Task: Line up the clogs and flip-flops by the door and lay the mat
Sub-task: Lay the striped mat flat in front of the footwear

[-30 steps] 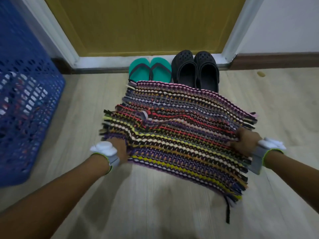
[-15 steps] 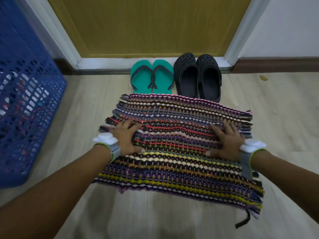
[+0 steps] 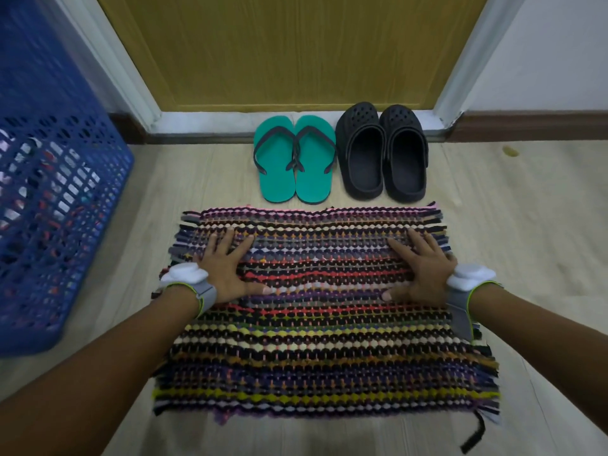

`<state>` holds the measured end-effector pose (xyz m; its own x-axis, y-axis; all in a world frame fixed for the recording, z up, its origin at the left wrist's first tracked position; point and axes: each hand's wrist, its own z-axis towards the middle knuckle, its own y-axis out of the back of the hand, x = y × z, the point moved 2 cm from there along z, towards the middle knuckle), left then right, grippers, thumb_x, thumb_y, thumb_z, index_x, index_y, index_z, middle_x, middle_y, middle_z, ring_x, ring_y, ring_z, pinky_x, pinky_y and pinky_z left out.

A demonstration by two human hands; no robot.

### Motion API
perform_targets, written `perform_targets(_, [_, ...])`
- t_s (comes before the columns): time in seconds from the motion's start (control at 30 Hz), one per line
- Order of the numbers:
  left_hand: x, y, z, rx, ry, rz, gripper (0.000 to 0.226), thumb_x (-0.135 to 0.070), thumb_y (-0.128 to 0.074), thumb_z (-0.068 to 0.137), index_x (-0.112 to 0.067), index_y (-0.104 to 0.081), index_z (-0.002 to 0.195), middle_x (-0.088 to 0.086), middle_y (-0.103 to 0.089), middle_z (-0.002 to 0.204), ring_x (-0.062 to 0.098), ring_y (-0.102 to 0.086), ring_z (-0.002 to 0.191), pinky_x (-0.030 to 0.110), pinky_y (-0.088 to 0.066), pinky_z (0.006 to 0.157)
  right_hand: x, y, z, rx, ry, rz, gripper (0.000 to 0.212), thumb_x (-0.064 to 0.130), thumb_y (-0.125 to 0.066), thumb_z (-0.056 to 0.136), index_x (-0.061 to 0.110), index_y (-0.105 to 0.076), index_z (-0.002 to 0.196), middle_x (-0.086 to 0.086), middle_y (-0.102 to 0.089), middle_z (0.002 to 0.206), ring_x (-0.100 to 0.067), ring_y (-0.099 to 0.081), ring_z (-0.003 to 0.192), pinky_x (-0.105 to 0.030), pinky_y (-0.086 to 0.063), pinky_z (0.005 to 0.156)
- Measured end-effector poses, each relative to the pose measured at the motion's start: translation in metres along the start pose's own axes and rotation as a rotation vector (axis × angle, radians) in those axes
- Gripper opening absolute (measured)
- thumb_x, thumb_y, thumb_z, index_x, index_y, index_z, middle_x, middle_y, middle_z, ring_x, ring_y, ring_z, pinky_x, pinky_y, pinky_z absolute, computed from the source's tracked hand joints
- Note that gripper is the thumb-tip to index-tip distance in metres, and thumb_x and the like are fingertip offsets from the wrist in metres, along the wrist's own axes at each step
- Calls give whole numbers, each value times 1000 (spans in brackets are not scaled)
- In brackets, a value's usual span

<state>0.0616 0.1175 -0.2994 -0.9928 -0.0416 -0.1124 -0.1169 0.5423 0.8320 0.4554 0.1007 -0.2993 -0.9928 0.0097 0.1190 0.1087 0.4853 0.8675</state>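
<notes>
Mat [image 3: 322, 340] flat under spread fingers [image 3: 227, 239] of left hand [image 3: 227, 274] and right hand [image 3: 424, 274]

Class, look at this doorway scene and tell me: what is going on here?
A person presses the left hand and right hand flat on a striped woven mat spread on the floor. Beyond its far edge, the green flip-flops and black clogs stand paired side by side at the door.

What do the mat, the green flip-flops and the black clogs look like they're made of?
Mat: apparently woven fabric strips, matte, with frayed ends at the sides. Flip-flops: probably foam rubber, flat matte soles, thin dark straps. Clogs: likely moulded foam plastic, matte, with holes over the toes.
</notes>
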Motion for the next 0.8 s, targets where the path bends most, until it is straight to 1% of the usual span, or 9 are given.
perform_targets(0.17, [3,10,13,-2,-2,25,131,-94,-57,43,-53,9,150,-8,20,166,32,17,153,69,-12,116,1,3,1,-12,-38,9,133,97,-53,39,51,5,150,5,13,165,-32,9,152,-68,-19,113])
perform_targets(0.27, [4,6,14,-31,-15,27,138,-100,-44,32,-53,10,150,-8,20,166,31,17,153,68,-10,117,1,3,1,-5,-42,32,132,91,-61,44,49,4,151,4,13,165,-34,9,151,-65,-19,115])
perform_targets(0.3, [5,5,13,-44,-17,29,137,-100,-44,33,-53,9,150,-8,19,166,31,16,153,68,-10,117,1,4,1,2,-42,40,132,90,-63,45,48,4,151,4,12,166,-36,9,151,-64,-19,116])
perform_targets(0.43, [6,-1,10,-97,-27,16,126,-95,-52,47,-52,5,151,-8,15,167,28,14,154,65,-8,119,2,3,3,16,-33,40,133,88,-65,46,46,4,152,1,12,166,-39,9,150,-63,-20,117])
perform_targets(0.63, [9,-6,7,-148,-21,9,124,-95,-51,49,-48,-2,153,-9,10,167,25,10,155,62,-8,121,2,4,-2,27,-52,40,131,86,-65,50,43,3,153,1,12,166,-38,9,151,-62,-19,116])
perform_targets(0.8, [8,-4,4,-153,-25,0,122,-93,-52,52,-46,-3,154,-7,7,168,25,7,155,60,-8,122,0,5,-6,-5,-45,24,130,89,-62,50,43,0,154,1,9,166,-34,6,152,-62,-18,117])
